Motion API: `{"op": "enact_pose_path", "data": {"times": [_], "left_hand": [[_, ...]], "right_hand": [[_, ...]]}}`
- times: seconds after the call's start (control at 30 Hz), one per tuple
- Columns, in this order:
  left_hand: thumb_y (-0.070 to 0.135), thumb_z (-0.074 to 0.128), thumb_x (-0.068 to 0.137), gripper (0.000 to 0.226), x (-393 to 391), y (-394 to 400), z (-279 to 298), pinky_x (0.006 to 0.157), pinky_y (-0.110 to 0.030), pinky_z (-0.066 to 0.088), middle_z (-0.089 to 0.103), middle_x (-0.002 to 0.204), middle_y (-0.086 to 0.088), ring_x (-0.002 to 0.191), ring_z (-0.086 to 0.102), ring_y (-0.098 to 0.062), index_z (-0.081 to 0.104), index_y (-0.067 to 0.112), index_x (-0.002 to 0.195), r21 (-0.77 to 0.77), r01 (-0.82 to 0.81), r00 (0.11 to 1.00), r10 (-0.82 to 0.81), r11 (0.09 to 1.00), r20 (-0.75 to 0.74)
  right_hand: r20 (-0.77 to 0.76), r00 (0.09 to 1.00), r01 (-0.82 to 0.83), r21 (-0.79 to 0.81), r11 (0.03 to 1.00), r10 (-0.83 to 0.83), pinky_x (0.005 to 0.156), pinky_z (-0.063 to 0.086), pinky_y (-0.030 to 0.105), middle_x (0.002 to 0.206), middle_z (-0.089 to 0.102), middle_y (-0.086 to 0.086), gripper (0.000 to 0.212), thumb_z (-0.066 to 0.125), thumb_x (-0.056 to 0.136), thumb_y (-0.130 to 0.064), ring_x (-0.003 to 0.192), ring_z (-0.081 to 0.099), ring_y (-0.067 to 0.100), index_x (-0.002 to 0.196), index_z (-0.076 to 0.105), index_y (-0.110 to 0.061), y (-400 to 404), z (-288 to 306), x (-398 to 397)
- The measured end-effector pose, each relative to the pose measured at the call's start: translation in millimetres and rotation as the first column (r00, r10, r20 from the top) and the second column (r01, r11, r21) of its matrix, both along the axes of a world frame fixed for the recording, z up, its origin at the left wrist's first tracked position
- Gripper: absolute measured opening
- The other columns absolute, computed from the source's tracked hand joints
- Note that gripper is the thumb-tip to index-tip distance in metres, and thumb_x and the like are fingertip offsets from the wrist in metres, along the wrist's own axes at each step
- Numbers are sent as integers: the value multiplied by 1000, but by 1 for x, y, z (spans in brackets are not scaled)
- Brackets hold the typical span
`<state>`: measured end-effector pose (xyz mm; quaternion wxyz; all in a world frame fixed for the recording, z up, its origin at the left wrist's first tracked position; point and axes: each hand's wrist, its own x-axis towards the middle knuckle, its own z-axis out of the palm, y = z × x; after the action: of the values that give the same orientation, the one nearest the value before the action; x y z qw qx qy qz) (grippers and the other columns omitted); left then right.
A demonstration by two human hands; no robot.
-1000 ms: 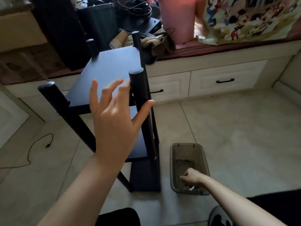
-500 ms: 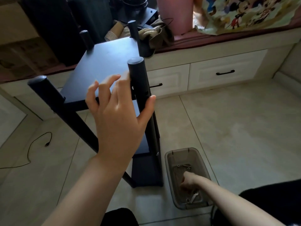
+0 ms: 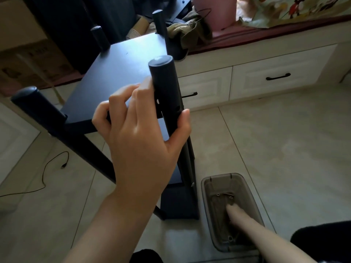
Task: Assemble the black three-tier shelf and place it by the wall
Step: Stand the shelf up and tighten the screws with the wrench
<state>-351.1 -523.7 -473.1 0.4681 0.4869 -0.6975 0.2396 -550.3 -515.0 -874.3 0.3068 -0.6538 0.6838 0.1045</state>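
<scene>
The black three-tier shelf [image 3: 121, 73] stands upright on the tiled floor in front of me, its top board level and four round posts rising above it. My left hand [image 3: 140, 141] grips the near right post [image 3: 165, 82], thumb on its right side and fingers curled onto the board's edge. Two small holes show in that post just above my thumb. My right hand [image 3: 235, 215] reaches down into a smoky clear plastic box [image 3: 205, 186] on the floor, where a few screws [image 3: 230, 197] lie. Its fingers are blurred and low in the box.
White drawer cabinets [image 3: 275, 78] under a window bench run along the back wall. A pink bin [image 3: 216, 10], bags and cardboard boxes crowd the bench behind the shelf. A thin black cable [image 3: 45, 171] trails over the floor at left.
My left hand went from spread open near the post to gripping it. The view tilted down and closer. My right hand has stayed in the box, shifting slightly.
</scene>
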Motion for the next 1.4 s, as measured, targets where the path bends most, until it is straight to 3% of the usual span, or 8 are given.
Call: {"op": "enact_pose_path", "data": {"times": [0.5, 0.7, 0.83, 0.87, 0.93, 1.03, 1.23, 1.4], "left_hand": [[38, 66, 90, 46, 0, 1, 2, 97, -38, 33, 69, 105, -5, 108, 59, -27, 64, 3, 119, 27, 6, 1000, -6, 1000, -8], [39, 65, 89, 45, 3, 5, 4, 96, -38, 33, 68, 108, -4, 110, 57, -25, 63, 5, 119, 59, 13, 1000, -14, 998, 16], [40, 62, 90, 49, 5, 12, 8, 102, -35, 32, 68, 115, -6, 110, 62, -26, 61, 5, 125, 115, 48, 999, -48, 992, 0], [38, 62, 90, 50, 6, 14, 10, 104, -32, 31, 67, 117, -6, 109, 62, -26, 60, 5, 127, 125, 71, 997, -69, 990, -24], [33, 67, 89, 49, 9, 19, 14, 107, -27, 30, 67, 119, -5, 107, 62, -23, 58, 7, 130, 136, 133, 988, -121, 982, -91], [23, 71, 89, 42, 12, 25, 20, 102, -37, 47, 68, 116, -3, 105, 63, -19, 60, 7, 126, 115, 221, 961, -197, 968, -193], [23, 66, 94, 18, 17, 41, 30, 61, -35, 59, 71, 75, 1, 64, 69, -11, 68, 5, 98, -21, 348, 900, -340, 937, -273], [41, 70, 90, 31, 23, 40, 16, 62, -31, 55, 71, 61, 8, 57, 70, -6, 70, 17, 71, 394, 483, 807, -223, 782, -547]], "right_hand": [[-63, 964, -243, 179, 953, 257, 107, 42, 41, 142, 48, 19, 38, 47, 98, -2, 129, 50, 32, 136, 49, -4, -24, 69, 27], [-80, 912, -405, -41, 913, 402, 97, 48, 39, 131, 54, 18, 32, 53, 97, -8, 118, 56, 34, 129, 52, -4, -50, 173, 44], [-46, 855, -510, -260, 820, 517, 71, 52, 34, 97, 60, 9, 10, 62, 90, -12, 84, 62, 27, 94, 55, -16, -51, 265, 45], [-11, 849, -503, -322, 802, 528, 64, 49, 31, 85, 56, 1, 20, 63, 87, -11, 73, 59, 20, 81, 48, -23, -48, 287, 44], [83, 839, -453, -439, 776, 537, 56, 43, 25, 72, 50, -8, 37, 65, 82, -9, 60, 49, 8, 70, 38, -30, -37, 329, 39], [273, 816, -277, -589, 759, 510, 53, 43, 18, 68, 52, -9, 29, 71, 79, -10, 55, 46, 3, 73, 46, -25, -14, 375, 30], [658, 644, 213, -644, 735, 390, 60, 53, 31, 69, 65, 6, 9, 70, 78, -8, 63, 62, 18, 77, 61, -10, 14, 421, 18], [805, 393, 404, -586, 702, 445, 60, 55, 30, 72, 67, 14, 7, 65, 76, -8, 63, 65, 23, 77, 58, -4, 24, 440, 24]]}}
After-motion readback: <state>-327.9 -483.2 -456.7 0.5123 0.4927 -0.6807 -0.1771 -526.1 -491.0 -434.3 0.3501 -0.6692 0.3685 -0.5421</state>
